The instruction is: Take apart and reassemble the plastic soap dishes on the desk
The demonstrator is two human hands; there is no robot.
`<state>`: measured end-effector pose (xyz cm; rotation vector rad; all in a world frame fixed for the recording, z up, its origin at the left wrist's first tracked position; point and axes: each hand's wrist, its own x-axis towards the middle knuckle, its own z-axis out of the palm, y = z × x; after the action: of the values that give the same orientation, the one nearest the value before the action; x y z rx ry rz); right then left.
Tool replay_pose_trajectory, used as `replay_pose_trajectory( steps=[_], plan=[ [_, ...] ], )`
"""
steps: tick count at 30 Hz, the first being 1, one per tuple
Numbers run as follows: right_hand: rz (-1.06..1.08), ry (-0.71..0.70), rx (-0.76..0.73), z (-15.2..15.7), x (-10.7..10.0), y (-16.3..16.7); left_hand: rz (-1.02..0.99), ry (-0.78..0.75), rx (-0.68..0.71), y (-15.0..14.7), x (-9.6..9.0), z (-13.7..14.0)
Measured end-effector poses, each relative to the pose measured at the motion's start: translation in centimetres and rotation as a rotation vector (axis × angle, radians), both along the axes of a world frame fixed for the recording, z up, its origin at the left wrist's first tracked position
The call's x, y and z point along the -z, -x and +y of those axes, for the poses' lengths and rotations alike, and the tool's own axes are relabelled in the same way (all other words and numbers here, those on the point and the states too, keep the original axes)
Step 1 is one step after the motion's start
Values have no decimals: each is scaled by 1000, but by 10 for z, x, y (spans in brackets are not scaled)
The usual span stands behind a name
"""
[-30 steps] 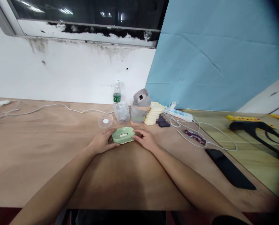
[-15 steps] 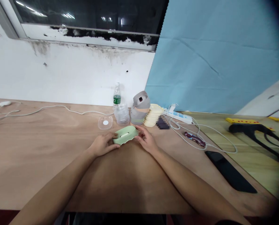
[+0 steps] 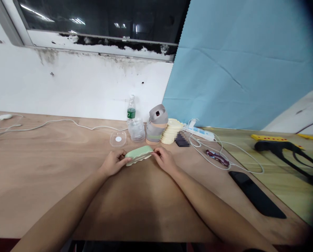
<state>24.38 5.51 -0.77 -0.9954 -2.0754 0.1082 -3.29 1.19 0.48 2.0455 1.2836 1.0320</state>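
**The green dish (image 3: 138,152) was held at both ends**

The wooden table (image 3: 54,196) filled the lower view; toward its back stood a grey stack (image 3: 155,131), with a cream stack (image 3: 170,132) just beside it. In front of these, the left hand (image 3: 114,161) had thumb and fingers closed on the dish's left end, while the right hand (image 3: 164,159) pinched its right end. The dish sat between them, tilted, its wavy rim (image 3: 139,160) showing along the near side; whether it touched the table could not be told. It was probably moulded plastic: light, fairly stiff, somewhat slick on its smooth faces, unlikely to shatter. The rounded ends seemed the surest hold; the thin rim might have flexed under a hard pinch.
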Motion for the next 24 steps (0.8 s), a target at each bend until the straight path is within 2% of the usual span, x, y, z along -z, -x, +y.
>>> replay_pose_trajectory(
  steps=[5,10,16,21,24],
  plan=[
    [-59,-5,4,-2,1,3,-107,4,7,1,5,6],
    [-54,-40,14,-3,2,4,-284,99,11,-1,7,8],
    [-28,-7,14,-3,2,2,-372,188,-3,-2,10,9],
    [191,35,36,0,13,1,-349,179,-51,0,11,9],
    [427,-59,112,2,3,-5,-299,152,-47,3,8,9]
  ],
)
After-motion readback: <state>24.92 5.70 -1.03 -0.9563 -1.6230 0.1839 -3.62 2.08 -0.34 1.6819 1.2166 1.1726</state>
